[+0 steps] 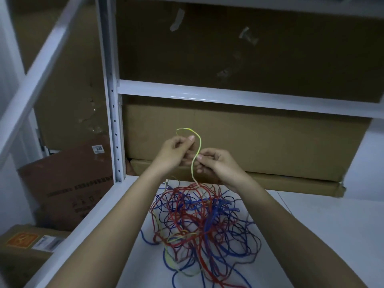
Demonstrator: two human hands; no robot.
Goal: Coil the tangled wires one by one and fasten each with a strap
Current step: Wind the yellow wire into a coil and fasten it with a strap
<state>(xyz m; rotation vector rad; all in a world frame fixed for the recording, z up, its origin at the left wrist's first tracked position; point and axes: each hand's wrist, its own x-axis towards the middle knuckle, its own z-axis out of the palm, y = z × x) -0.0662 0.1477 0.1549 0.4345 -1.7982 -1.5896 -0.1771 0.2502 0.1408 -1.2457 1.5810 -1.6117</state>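
At the bottom centre of the frame, nearest you, lies the tangle of wires (pixel 199 225) on the white shelf surface (pixel 322 229). It is made up of red, blue and dark strands, with some yellow threaded through. All are thin, round in section and loosely looped over one another. Judged from how they drape, they are light, limp and smooth-jacketed. Expect them to slide through a slack pinch and to snag at crossings if pulled hard.

Above the tangle, at mid-frame, you hold the yellow-green wire (pixel 196 154) raised. Its lower run drops into the heap, so it is not yet free. Your left hand (pixel 176 150) pinches one part between thumb and curled fingers. Your right hand (pixel 216 163) pinches the strand slightly lower and to the right. A small loop arcs over between the two grips.

Recommendation: take hold close to the free end and feed the wire through the fingers in short lengths. Lift it clear of crossings rather than dragging it. The strand looks springy enough to hold a coil only while gripped.

No strap is visible in this view.

Behind the hands, flat cardboard cartons (pixel 249 142) with a matt brown face fill the shelf. The white metal upright (pixel 113 121), punched with holes, stands at left of centre. A further cardboard panel (pixel 249 48) fills the upper frame.
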